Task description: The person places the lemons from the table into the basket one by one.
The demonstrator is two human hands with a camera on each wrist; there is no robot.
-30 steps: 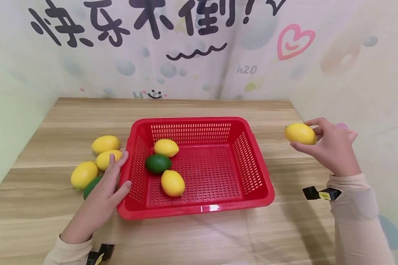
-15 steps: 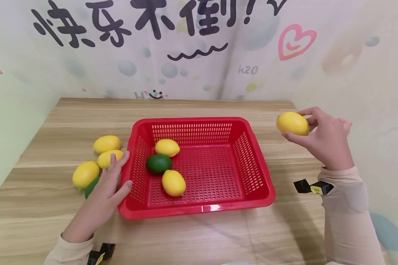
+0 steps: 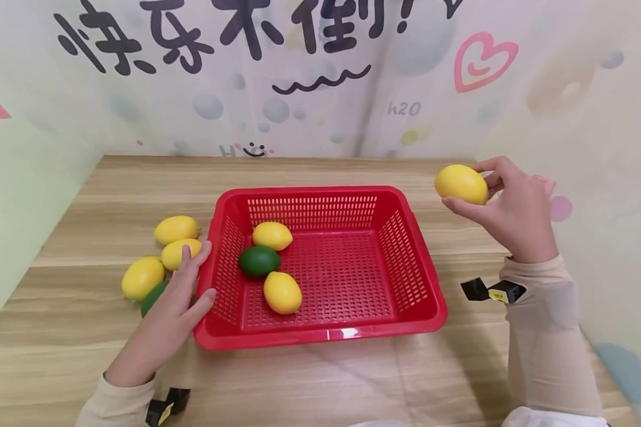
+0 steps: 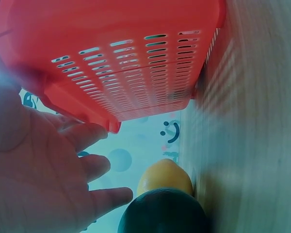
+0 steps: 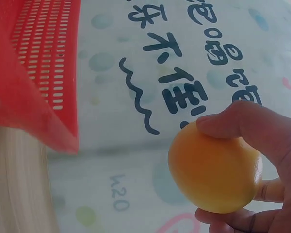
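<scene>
My right hand [image 3: 518, 207] grips a yellow lemon [image 3: 462, 184] between thumb and fingers, raised to the right of the red basket [image 3: 320, 337]. In the right wrist view the same lemon [image 5: 215, 165] shows large, its far side covered by the fingers. My left hand [image 3: 168, 308] lies against the basket's left rim, fingers extended; the left wrist view shows those fingers [image 4: 94, 167] spread beside the perforated basket wall [image 4: 131, 68]. Inside the basket, at its left, are a lemon [image 3: 272, 236], a dark green lemon-shaped fruit [image 3: 259, 261] and another lemon [image 3: 282, 293].
Left of the basket, several lemons [image 3: 176, 229] lie on the wooden table [image 3: 64, 320], along with a green fruit [image 3: 152, 298] partly behind my left hand. A printed wall sheet [image 3: 320, 118] stands behind the table and continues along both sides.
My right hand has moved up and to the left with the lemon, towards the basket. The left hand stays at the rim, and the fruits in the basket have not moved.
</scene>
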